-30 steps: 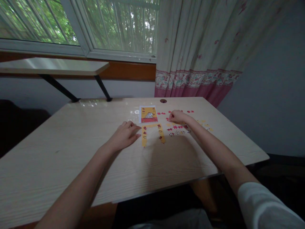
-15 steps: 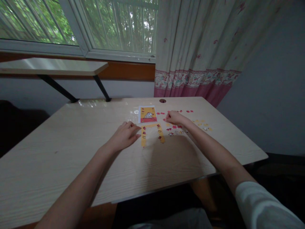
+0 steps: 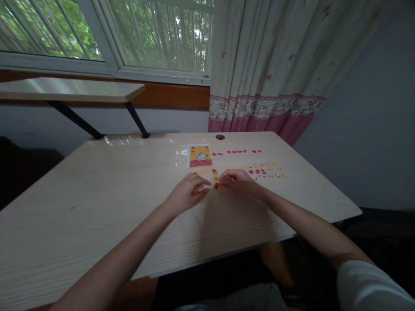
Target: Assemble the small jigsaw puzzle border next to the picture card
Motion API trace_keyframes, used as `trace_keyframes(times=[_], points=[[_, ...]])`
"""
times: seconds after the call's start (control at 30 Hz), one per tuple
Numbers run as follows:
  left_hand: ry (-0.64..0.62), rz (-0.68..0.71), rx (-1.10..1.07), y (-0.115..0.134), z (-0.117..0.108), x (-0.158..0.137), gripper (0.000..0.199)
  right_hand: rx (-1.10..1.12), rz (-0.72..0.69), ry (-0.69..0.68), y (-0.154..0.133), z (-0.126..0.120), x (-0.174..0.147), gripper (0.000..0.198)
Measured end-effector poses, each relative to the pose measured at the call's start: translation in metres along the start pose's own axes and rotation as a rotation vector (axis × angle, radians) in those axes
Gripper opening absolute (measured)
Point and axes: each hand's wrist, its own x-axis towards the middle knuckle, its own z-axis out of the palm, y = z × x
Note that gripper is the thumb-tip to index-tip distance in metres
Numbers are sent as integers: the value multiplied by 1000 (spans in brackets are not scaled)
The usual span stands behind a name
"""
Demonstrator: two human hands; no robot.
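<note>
A partly joined jigsaw puzzle with a yellow border (image 3: 214,172) lies on the table, and my hands cover part of it. My left hand (image 3: 189,192) is over its left side, fingers reaching right and thumb apart from them, with nothing seen in its grasp. Close to the border's right strip, my right hand (image 3: 241,182) is closed in a pinch. A small red puzzle piece (image 3: 216,185) shows at its fingertips; its outline is hard to make out. Just behind the border lies a picture card (image 3: 200,156) of a white animal on yellow and red.
Loose red puzzle pieces (image 3: 238,151) form a row right of the card. More yellow, red and white pieces (image 3: 275,169) lie behind my right hand. A raised shelf (image 3: 74,91) stands at the back left of the table (image 3: 106,190), with a curtain (image 3: 256,77) behind.
My right hand has come from the loose red pieces toward me and left, to the border's right strip. My left hand has moved right, over the border. A red piece near the right fingertips has left its spot.
</note>
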Motion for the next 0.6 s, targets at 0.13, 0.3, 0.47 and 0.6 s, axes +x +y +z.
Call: trace_keyframes(times=[0.13, 0.3, 0.47, 0.6], points=[[33, -68, -119, 12, 6, 3, 16, 7, -55, 59, -4, 16, -5, 13], [94, -283, -335, 5, 3, 5, 21, -97, -131, 137, -14, 24, -1, 13], [95, -381, -520, -3, 0, 8, 21, -148, -275, 263, -14, 31, -4, 15], [114, -379, -533, -2, 0, 9, 17, -227, -340, 305, -13, 32, -7, 17]])
